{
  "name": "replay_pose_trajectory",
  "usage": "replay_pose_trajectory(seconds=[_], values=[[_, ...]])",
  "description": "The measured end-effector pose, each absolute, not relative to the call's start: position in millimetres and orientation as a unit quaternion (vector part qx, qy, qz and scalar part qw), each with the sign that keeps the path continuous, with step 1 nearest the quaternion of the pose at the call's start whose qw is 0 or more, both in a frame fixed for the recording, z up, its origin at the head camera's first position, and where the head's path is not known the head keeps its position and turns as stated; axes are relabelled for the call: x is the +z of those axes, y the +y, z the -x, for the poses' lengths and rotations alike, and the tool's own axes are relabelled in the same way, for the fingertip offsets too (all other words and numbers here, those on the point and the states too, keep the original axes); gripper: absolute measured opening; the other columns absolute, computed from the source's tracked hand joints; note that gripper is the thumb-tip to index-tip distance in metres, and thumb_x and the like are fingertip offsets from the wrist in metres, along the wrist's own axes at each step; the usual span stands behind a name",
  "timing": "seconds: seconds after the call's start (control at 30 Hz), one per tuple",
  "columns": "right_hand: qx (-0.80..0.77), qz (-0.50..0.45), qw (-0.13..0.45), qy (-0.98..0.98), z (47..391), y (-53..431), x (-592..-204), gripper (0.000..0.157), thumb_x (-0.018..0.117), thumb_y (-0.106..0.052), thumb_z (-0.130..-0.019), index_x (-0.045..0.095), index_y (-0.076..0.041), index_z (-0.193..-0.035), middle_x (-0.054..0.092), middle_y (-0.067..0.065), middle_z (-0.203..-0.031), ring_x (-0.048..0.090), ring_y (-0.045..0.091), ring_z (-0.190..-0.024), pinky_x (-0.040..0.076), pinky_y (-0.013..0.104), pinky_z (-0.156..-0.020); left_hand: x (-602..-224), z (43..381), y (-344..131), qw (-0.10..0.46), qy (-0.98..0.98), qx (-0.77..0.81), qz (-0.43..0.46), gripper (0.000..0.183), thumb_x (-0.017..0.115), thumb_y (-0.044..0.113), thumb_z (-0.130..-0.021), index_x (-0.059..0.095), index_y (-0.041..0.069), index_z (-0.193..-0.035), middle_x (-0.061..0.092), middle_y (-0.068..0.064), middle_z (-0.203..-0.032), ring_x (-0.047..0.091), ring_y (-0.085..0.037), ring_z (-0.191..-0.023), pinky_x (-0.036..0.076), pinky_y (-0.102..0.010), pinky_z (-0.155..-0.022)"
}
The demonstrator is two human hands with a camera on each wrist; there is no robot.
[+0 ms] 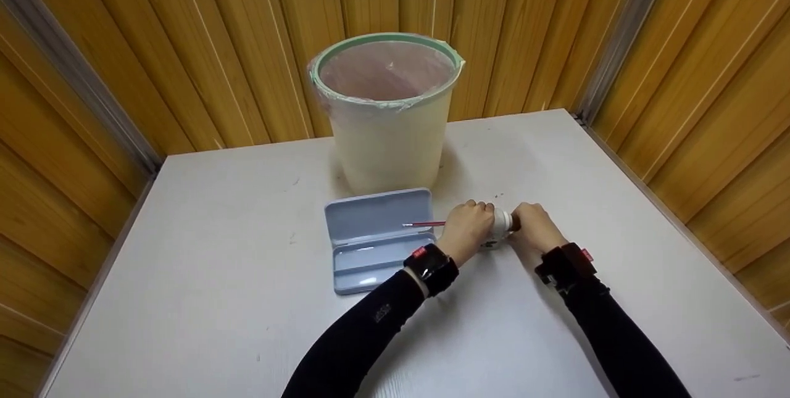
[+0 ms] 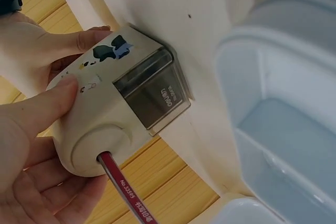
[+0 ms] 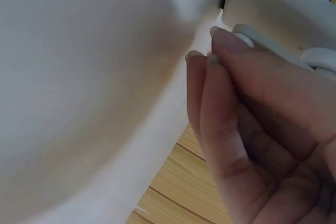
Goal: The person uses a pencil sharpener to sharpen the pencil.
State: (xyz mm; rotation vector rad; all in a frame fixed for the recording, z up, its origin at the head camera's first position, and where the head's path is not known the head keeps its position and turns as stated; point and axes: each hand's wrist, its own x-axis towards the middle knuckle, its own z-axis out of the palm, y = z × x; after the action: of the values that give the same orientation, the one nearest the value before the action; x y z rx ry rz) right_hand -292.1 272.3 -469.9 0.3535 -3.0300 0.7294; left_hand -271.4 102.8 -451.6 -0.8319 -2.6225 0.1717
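My left hand (image 1: 467, 228) grips a white pencil sharpener (image 2: 100, 103) with dark printed figures on its top, thumb above and fingers beneath. A clear-fronted shavings drawer (image 2: 152, 100) faces the table. Out of the sharpener's round front sticks a dark red pencil (image 2: 123, 188), its other end pointing left over the pencil case in the head view. At the sharpener's back end, my right hand (image 1: 538, 228) has thumb and fingers curled round the crank handle (image 3: 270, 43); the fingers hide much of it.
An open blue-grey pencil case (image 1: 376, 216) lies left of the hands, lid raised towards the back. Behind it stands a tall cream bin (image 1: 392, 139) with a green rim and plastic liner. Wood-panelled walls (image 1: 234, 46) border the white table (image 1: 216, 274).
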Motion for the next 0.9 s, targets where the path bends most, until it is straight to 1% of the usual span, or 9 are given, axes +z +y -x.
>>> replay_pose_trajectory(seconds=[0.07, 0.17, 0.27, 0.33, 0.43, 0.53, 0.73, 0.8, 0.9], values=[[0.234, -0.117, -0.001, -0.965, 291.9, 272.6, -467.8, 0.006, 0.074, 0.002, -0.072, 0.073, 0.005, -0.076, 0.072, 0.021, -0.078, 0.058, 0.023, -0.066, 0.052, 0.042, -0.068, -452.0, 270.9, 102.8, 0.200, -0.932, 0.060, 0.297, 0.019, 0.072, 0.021, -0.086, 0.071, 0.013, -0.103, 0.073, 0.005, -0.094, 0.066, -0.009, -0.081, 0.055, -0.021, -0.067], [0.240, -0.123, -0.008, -0.963, 291.6, 274.0, -466.9, 0.005, 0.075, 0.003, -0.072, 0.073, 0.006, -0.075, 0.072, 0.018, -0.073, 0.053, 0.018, -0.062, 0.050, 0.036, -0.062, -452.5, 270.3, 102.9, 0.205, -0.930, 0.061, 0.298, 0.021, 0.072, 0.025, -0.086, 0.071, 0.013, -0.104, 0.073, 0.004, -0.095, 0.066, -0.010, -0.081, 0.055, -0.022, -0.067], [0.247, -0.131, -0.013, -0.960, 290.8, 275.1, -467.9, 0.006, 0.075, 0.002, -0.072, 0.072, 0.006, -0.073, 0.069, 0.015, -0.067, 0.051, 0.016, -0.058, 0.046, 0.031, -0.059, -453.3, 269.7, 103.1, 0.205, -0.931, 0.061, 0.295, 0.025, 0.074, 0.028, -0.084, 0.071, 0.013, -0.104, 0.073, 0.004, -0.095, 0.066, -0.010, -0.082, 0.055, -0.022, -0.068], [0.251, -0.136, -0.012, -0.958, 289.9, 275.4, -468.5, 0.007, 0.076, 0.001, -0.072, 0.071, 0.005, -0.072, 0.068, 0.012, -0.065, 0.049, 0.015, -0.058, 0.044, 0.030, -0.058, -453.8, 269.6, 103.3, 0.208, -0.932, 0.063, 0.290, 0.022, 0.073, 0.025, -0.085, 0.071, 0.013, -0.104, 0.073, 0.004, -0.095, 0.066, -0.010, -0.082, 0.055, -0.021, -0.068], [0.251, -0.146, -0.006, -0.957, 288.7, 275.5, -469.3, 0.008, 0.077, 0.000, -0.072, 0.071, 0.005, -0.071, 0.068, 0.011, -0.066, 0.050, 0.015, -0.058, 0.045, 0.030, -0.059, -455.1, 269.3, 103.4, 0.216, -0.931, 0.065, 0.286, 0.018, 0.070, 0.020, -0.086, 0.071, 0.013, -0.103, 0.073, 0.004, -0.094, 0.065, -0.009, -0.081, 0.054, -0.021, -0.067], [0.249, -0.156, -0.004, -0.956, 287.3, 275.3, -468.9, 0.007, 0.077, 0.000, -0.072, 0.071, 0.005, -0.071, 0.071, 0.014, -0.068, 0.052, 0.015, -0.060, 0.048, 0.033, -0.061, -456.5, 269.2, 103.4, 0.226, -0.930, 0.066, 0.283, 0.016, 0.069, 0.018, -0.087, 0.071, 0.014, -0.102, 0.073, 0.005, -0.092, 0.065, -0.009, -0.080, 0.053, -0.020, -0.067], [0.251, -0.165, -0.032, -0.953, 285.3, 275.1, -468.2, 0.005, 0.076, 0.002, -0.074, 0.073, 0.005, -0.077, 0.073, 0.018, -0.075, 0.064, 0.021, -0.065, 0.055, 0.041, -0.068, -457.2, 269.0, 103.7, 0.227, -0.933, 0.064, 0.272, 0.017, 0.068, 0.018, -0.087, 0.071, 0.015, -0.103, 0.072, 0.005, -0.092, 0.064, -0.009, -0.080, 0.053, -0.020, -0.069], [0.251, -0.167, -0.037, -0.953, 284.9, 275.6, -468.2, 0.005, 0.076, 0.003, -0.074, 0.073, 0.004, -0.077, 0.073, 0.018, -0.076, 0.066, 0.022, -0.066, 0.056, 0.041, -0.068, -457.2, 268.8, 104.5, 0.225, -0.934, 0.063, 0.270, 0.016, 0.068, 0.018, -0.087, 0.071, 0.015, -0.103, 0.072, 0.005, -0.092, 0.064, -0.009, -0.080, 0.053, -0.020, -0.069], [0.248, -0.172, -0.040, -0.953, 284.7, 276.7, -468.5, 0.005, 0.076, 0.003, -0.073, 0.072, 0.004, -0.076, 0.073, 0.017, -0.075, 0.065, 0.021, -0.065, 0.055, 0.038, -0.066, -457.0, 268.2, 105.5, 0.225, -0.934, 0.062, 0.269, 0.016, 0.067, 0.017, -0.087, 0.071, 0.015, -0.102, 0.073, 0.005, -0.092, 0.064, -0.009, -0.081, 0.053, -0.020, -0.068]])
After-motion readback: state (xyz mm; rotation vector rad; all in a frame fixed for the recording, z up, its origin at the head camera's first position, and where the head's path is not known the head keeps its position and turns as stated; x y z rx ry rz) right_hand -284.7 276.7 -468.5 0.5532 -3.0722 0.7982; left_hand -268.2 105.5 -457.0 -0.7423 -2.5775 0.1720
